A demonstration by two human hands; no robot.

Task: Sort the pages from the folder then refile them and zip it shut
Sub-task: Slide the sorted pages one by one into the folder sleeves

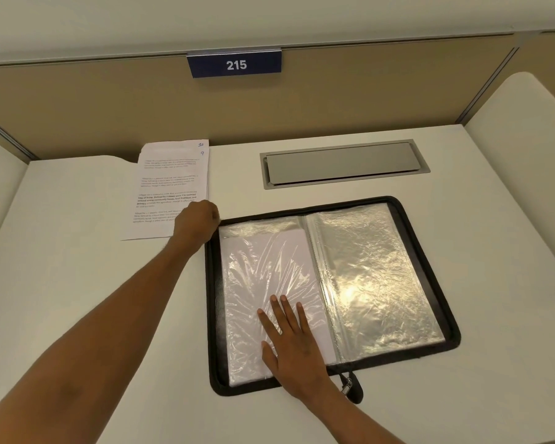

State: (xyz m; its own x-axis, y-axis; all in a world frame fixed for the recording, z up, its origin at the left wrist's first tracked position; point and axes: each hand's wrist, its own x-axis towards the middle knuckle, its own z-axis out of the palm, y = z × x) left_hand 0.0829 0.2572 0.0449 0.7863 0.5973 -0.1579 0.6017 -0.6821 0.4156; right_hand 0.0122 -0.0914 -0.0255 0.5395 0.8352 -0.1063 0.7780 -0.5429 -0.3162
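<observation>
A black zip folder (pixel 407 216) lies open on the desk, showing clear plastic sleeves. The left sleeve (pixel 263 267) holds white paper; the right sleeve (pixel 375 277) looks empty and shiny. My right hand (pixel 293 341) presses flat, fingers spread, on the lower part of the left sleeve. A small stack of printed pages (pixel 169 184), with handwritten numbers 10 and 9 at its top right corners, lies left of the folder. My left hand (pixel 196 221) is curled over the stack's lower right corner, next to the folder's top left corner. The zip pull (pixel 350 384) hangs at the folder's front edge.
A grey metal cable flap (pixel 343 163) is set into the white desk (pixel 77 251) behind the folder. Beige partition walls close in the back and both sides, with a blue sign (pixel 236 64) reading 215 on the back wall.
</observation>
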